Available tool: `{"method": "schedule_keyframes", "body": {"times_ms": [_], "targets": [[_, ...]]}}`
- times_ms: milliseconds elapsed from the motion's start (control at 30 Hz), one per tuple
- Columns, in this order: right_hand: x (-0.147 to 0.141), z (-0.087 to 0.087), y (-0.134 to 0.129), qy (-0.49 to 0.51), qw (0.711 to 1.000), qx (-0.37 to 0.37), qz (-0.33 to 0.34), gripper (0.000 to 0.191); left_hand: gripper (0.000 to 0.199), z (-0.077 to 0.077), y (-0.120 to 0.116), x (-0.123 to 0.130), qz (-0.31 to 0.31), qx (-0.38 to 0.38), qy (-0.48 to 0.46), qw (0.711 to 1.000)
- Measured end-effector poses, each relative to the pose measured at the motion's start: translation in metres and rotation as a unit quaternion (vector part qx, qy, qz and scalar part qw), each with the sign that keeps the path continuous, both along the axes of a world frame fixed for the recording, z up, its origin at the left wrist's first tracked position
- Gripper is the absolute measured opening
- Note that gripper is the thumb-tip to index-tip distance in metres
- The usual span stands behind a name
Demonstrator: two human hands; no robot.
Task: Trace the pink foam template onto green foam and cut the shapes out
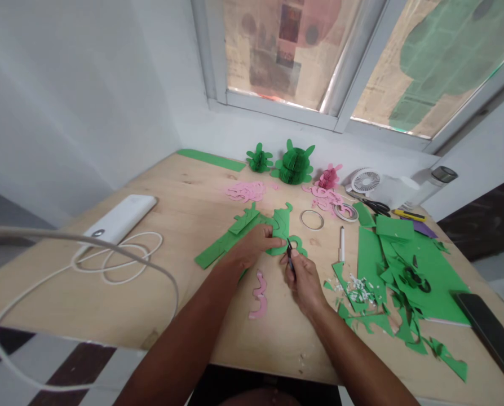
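My left hand [258, 243] holds a sheet of green paper [282, 221] with curved cut edges, thumb and fingers pressed near its lower part. My right hand [305, 279] is closed around a slim black pen-like tool [291, 262], whose tip points away from me at the paper. Whether it is a pen or a knife I cannot make out. Just right of the tip shows a curved green cut-out [297, 245]. Folded green strips [218, 248] lie under and beside my left hand. Between my forearms rests a wavy pink paper piece [259, 296].
Green paper figures [294, 164] and a pink one [328, 177] stand along the wall. Pink cut-outs [247, 191] lie before them. Green scraps [370, 321], a white pen [342, 243], a yellow cutter [409, 215] and a phone [489, 332] are right; a white power bank [123, 217] is left.
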State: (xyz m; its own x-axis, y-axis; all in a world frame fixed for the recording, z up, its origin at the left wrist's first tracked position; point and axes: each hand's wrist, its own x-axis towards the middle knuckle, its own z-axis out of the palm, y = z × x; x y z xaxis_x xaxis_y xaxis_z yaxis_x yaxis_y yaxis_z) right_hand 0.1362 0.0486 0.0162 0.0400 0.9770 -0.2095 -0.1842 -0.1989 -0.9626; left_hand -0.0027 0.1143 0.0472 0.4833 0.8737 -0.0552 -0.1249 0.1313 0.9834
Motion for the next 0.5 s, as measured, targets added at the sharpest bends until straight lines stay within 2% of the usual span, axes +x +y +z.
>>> {"method": "schedule_keyframes", "body": {"times_ms": [233, 500], "targets": [[-0.0008, -0.0011, -0.0002, 0.004, 1.0, 0.007, -0.003, 0.056, 0.022, -0.0004, 0.0003, 0.0, -0.008, -0.006, -0.01, 1.0], [0.0002, -0.0007, -0.0006, -0.002, 1.0, 0.005, -0.007, 0.055, 0.018, -0.0007, -0.0006, -0.0003, 0.034, -0.018, 0.004, 0.999]]}}
